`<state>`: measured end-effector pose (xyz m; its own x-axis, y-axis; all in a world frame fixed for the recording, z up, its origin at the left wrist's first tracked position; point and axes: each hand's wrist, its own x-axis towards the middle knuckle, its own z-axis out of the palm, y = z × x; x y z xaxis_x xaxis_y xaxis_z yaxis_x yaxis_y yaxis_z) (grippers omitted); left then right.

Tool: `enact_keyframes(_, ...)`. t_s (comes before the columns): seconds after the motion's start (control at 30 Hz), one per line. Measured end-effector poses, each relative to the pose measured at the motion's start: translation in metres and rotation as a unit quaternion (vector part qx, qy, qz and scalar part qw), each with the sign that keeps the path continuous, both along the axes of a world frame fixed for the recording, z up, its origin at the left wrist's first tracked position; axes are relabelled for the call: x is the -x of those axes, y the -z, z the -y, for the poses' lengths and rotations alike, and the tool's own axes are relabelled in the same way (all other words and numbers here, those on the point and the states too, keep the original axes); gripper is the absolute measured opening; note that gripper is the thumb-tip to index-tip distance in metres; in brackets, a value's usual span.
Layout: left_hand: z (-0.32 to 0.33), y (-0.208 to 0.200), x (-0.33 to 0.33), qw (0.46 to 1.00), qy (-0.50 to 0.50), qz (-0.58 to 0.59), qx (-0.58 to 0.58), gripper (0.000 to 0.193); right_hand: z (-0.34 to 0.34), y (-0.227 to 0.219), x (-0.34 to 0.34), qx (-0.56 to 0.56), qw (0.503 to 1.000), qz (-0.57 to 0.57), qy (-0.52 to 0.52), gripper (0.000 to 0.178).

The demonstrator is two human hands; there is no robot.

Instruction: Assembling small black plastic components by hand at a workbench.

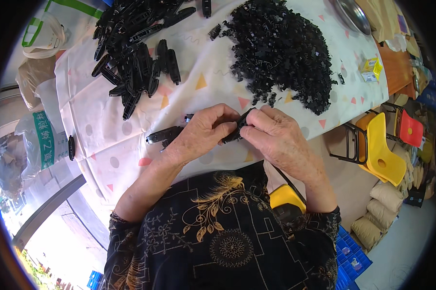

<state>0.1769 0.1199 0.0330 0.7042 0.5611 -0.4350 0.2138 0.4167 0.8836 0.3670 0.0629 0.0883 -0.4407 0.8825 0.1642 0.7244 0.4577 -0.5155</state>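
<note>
Black part (240,124), held above the near side of the table between the two hands; it slants, its upper end toward the right. The left hand (202,129) has its thumb and curled index finger closed against the part's left side; its remaining fingers are mostly hidden beneath the hand. The right hand (275,135) has thumb and bent fingers drawn together, pinching the part from the right. The fingers cover much of the part, so its full outline cannot be told.

Just beside the left wrist, and partly covered by it, lie a few loose parts (163,136) on the patterned tablecloth (94,133). Beyond the hands are two heaps: long parts (133,60) at the far left and small pieces (281,53) at the far right, the latter's lower fringe reaching near the right hand. A single dark part (71,147) lies at the cloth's left edge. Toward the right edge stand a yellow box (371,70) and, farther off, a metal dish (354,17). Off the table, at right: a yellow chair (386,151), a red chair (411,128) and sacks (375,222).
</note>
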Motion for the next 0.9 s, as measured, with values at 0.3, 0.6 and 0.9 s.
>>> enact_keyframes(0.3,-0.008,-0.004,0.003,0.999,-0.037,0.000,-0.014,0.012,-0.016,0.010,0.000,-0.006,1.000,-0.015,0.000,0.025)
enact_keyframes(0.6,0.005,-0.010,0.005,0.993,-0.063,0.054,-0.087,0.036,-0.006,0.037,0.014,0.298,0.800,-0.471,0.225,0.056)
enact_keyframes(0.9,0.012,-0.012,-0.003,0.985,-0.044,0.037,-0.161,0.065,0.017,0.058,0.038,0.270,0.738,-0.565,0.251,0.034)
